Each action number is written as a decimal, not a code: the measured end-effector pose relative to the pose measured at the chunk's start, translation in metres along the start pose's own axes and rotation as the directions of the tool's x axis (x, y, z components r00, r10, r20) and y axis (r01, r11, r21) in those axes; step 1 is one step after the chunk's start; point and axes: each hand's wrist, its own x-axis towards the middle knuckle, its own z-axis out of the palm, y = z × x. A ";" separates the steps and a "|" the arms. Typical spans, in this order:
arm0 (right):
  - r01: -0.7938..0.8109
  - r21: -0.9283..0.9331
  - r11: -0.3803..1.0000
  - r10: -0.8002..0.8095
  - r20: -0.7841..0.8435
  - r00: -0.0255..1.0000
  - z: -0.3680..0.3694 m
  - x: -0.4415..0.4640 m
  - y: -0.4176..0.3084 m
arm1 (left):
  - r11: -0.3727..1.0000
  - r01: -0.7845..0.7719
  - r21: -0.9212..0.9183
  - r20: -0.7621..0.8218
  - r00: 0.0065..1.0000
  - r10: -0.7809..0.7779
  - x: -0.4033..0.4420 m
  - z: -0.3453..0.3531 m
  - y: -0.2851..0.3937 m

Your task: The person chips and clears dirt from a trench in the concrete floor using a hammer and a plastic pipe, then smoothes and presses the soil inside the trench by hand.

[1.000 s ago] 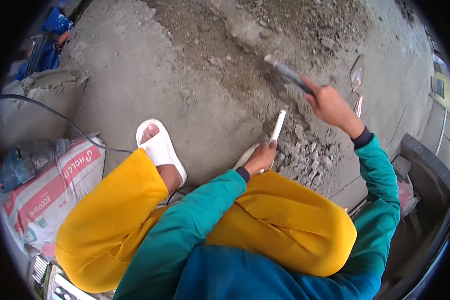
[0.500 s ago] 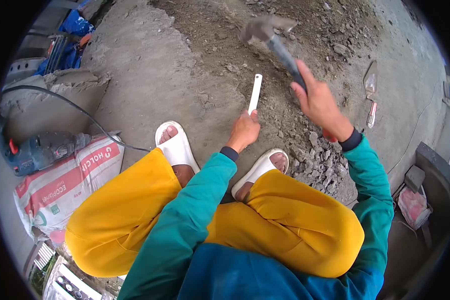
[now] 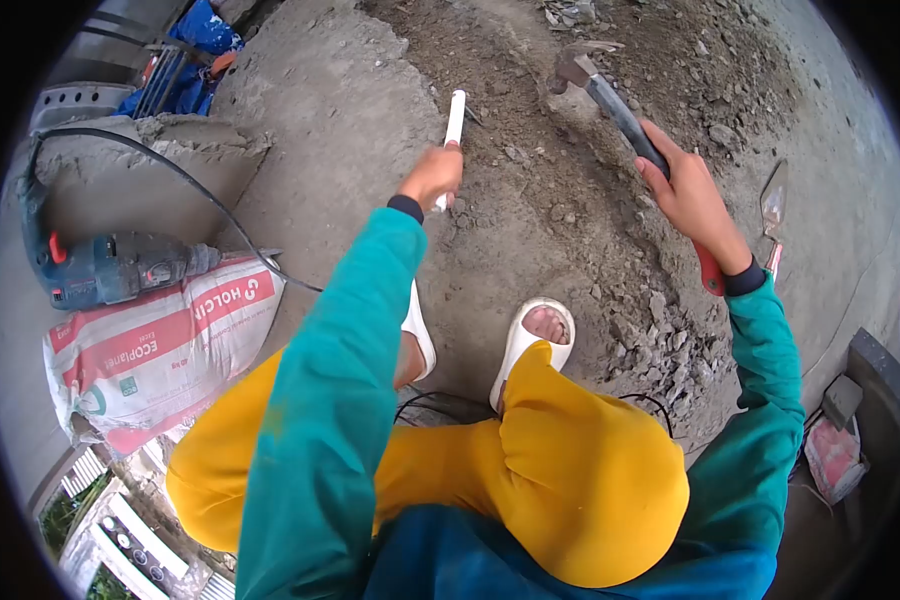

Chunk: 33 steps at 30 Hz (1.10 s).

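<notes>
My left hand [image 3: 435,175] is wrapped round a short white bar [image 3: 455,117], held over the edge of the broken ground. In my right hand [image 3: 692,195] is a hammer [image 3: 625,118] with a dark shaft and a red-ended handle; its metal head points up and left, over the dug soil [image 3: 570,170]. Right of that hand, a trowel [image 3: 773,205] lies on the concrete. Broken rubble [image 3: 660,350] lies below the right hand, beside my right sandal [image 3: 535,345].
At left, a power drill [image 3: 120,268] rests against a cement bag [image 3: 170,345], its black cable [image 3: 200,185] curving toward my feet. Blue sheeting [image 3: 205,28] lies at the upper left. A grey block [image 3: 842,400] and a pinkish bag [image 3: 832,455] are at right.
The left hand has moved up and left with the white bar. The hammer in my right hand has swung up and now sits farther right. The view has shifted, showing more of the drill.
</notes>
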 end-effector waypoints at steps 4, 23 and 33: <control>0.026 0.019 1.000 -0.025 -0.016 1.000 0.007 0.005 0.004 | 0.996 0.062 -0.059 -0.013 0.998 -0.062 -0.044 0.058 -0.037; -0.031 0.129 0.991 0.027 0.033 0.999 0.018 0.041 0.003 | 0.979 -0.123 0.162 -0.222 0.962 0.157 0.043 -0.053 0.028; 0.021 0.183 0.983 -0.020 -0.009 1.000 0.017 0.093 -0.013 | 0.997 0.081 0.021 0.149 0.985 -0.083 0.011 -0.001 0.001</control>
